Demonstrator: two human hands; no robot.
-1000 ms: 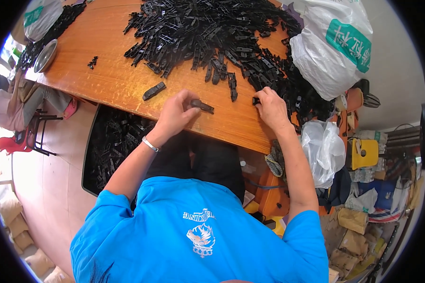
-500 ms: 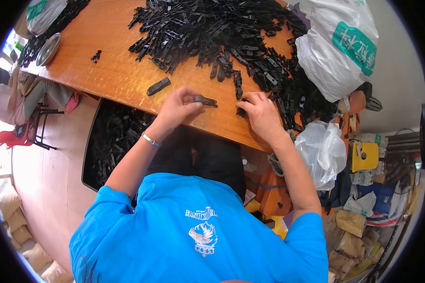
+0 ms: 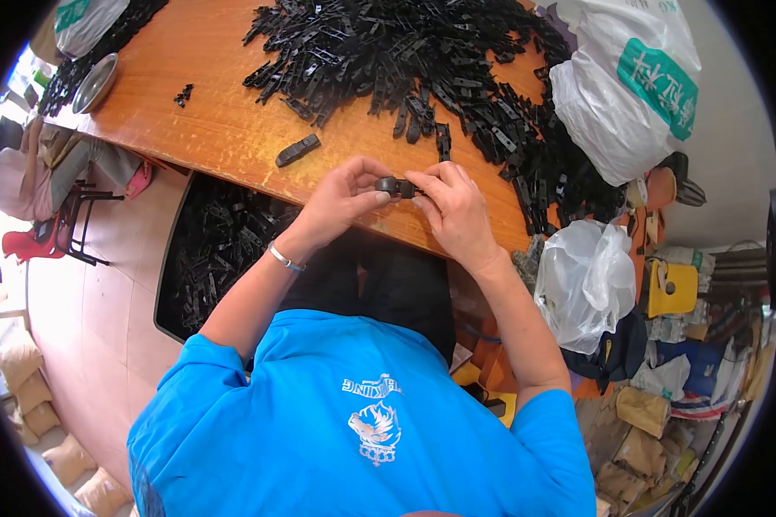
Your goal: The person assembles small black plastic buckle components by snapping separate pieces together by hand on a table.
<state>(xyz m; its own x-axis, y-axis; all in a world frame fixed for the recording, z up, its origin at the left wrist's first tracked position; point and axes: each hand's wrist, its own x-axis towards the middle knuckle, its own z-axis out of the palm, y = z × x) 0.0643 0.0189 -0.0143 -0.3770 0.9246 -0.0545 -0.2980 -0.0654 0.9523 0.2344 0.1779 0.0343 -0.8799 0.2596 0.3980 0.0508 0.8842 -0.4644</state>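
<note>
Between my two hands, over the table's near edge, is a small black plastic part (image 3: 396, 187). My left hand (image 3: 347, 195) pinches its left end between thumb and fingers. My right hand (image 3: 453, 207) has its fingertips closed at the right end; whether they hold a second piece there I cannot make out. A single black plastic piece (image 3: 297, 151) lies on the wood beyond my left hand. Past my right hand spreads a large heap of black plastic parts (image 3: 388, 60), with one elongated piece (image 3: 443, 142) lying just beyond my knuckles.
The orange wooden table (image 3: 190, 138) carries a metal bowl (image 3: 95, 84) at far left and a white sack (image 3: 608, 103) at right. A dark bin of black parts (image 3: 220, 258) stands below the left edge. A clear plastic bag (image 3: 585, 284) hangs near my right forearm. Another person sits far left.
My right hand has moved left from the table beside the heap and now meets the part in my left hand. My left hand has shifted slightly right.
</note>
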